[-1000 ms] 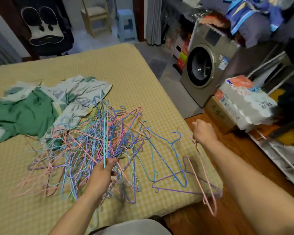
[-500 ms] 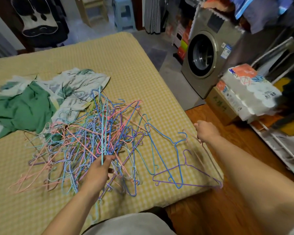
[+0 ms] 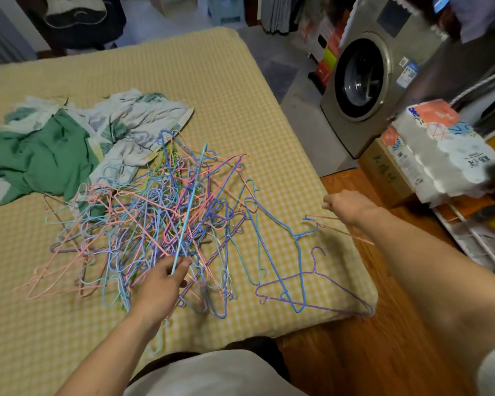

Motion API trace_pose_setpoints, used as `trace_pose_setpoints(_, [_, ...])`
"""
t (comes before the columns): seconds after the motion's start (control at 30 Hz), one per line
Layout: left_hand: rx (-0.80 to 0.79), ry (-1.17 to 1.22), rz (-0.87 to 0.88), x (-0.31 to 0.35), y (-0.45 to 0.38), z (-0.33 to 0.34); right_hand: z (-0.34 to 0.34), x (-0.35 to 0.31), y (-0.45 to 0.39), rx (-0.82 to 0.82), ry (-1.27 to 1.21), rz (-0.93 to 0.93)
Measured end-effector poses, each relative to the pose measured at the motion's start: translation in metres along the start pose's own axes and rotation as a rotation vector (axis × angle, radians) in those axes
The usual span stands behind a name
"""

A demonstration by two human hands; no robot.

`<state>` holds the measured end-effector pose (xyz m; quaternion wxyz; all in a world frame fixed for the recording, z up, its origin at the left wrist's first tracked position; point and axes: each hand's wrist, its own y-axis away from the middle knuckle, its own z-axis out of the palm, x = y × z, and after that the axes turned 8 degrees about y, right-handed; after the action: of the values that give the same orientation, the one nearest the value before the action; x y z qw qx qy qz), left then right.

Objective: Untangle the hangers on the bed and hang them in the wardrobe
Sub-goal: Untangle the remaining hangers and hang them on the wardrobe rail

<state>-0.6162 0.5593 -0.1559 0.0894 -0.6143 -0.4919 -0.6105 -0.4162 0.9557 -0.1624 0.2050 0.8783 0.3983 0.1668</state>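
A tangled heap of thin pink, blue and purple wire hangers (image 3: 155, 221) lies on the yellow checked bed (image 3: 240, 115). My left hand (image 3: 160, 284) pinches a light blue hanger (image 3: 187, 215) that sticks up out of the heap's near side. My right hand (image 3: 346, 205) grips a pink hanger (image 3: 340, 230) above the bed's right edge; the hanger is blurred. A blue hanger (image 3: 275, 252) and a purple hanger (image 3: 315, 292) lie loose on the bed between my hands. No wardrobe is in view.
Green and patterned white clothes (image 3: 69, 147) lie on the bed behind the heap. A washing machine (image 3: 366, 78) stands right of the bed. A pack of paper rolls (image 3: 443, 150) on a cardboard box and a white wire rack (image 3: 475, 241) line the wooden floor (image 3: 369, 352) at right.
My right hand has lifted the pink hanger from beside the bed's corner up over the bed's right edge. My left hand keeps its hold on the light blue hanger in the heap.
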Motion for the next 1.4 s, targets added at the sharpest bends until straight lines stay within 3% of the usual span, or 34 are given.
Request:
trace_pose_setpoints(0.2, [0.018, -0.04, -0.047, -0.01, -0.006, -0.004, -0.008, -0.014, -0.02, -0.034, 0.326, -0.211])
trace_pose_setpoints(0.4, [0.034, -0.034, -0.057, -0.008, -0.006, -0.003, -0.016, -0.011, -0.029, 0.002, 0.32, -0.181])
trace_pose_setpoints(0.57, [0.052, 0.018, -0.065, -0.008, -0.006, -0.008, -0.034, 0.004, -0.032, 0.211, -0.168, 0.139])
trace_pose_setpoints(0.77, [0.025, 0.034, -0.056, -0.002, -0.003, -0.015, -0.022, 0.02, -0.032, 0.195, -0.701, 0.499])
trace_pose_setpoints(0.93, [0.011, 0.038, -0.062, 0.0, -0.001, -0.014, -0.004, 0.017, -0.028, 0.126, -1.134, 0.692])
trace_pose_setpoints(1.1, [0.013, 0.041, -0.074, -0.001, 0.002, -0.011, 0.015, 0.005, -0.018, 0.095, -1.411, 0.793])
trace_pose_setpoints(1.4, [-0.003, -0.021, -0.08, -0.003, 0.002, -0.026, 0.024, -0.046, -0.021, 0.06, -1.539, 0.686])
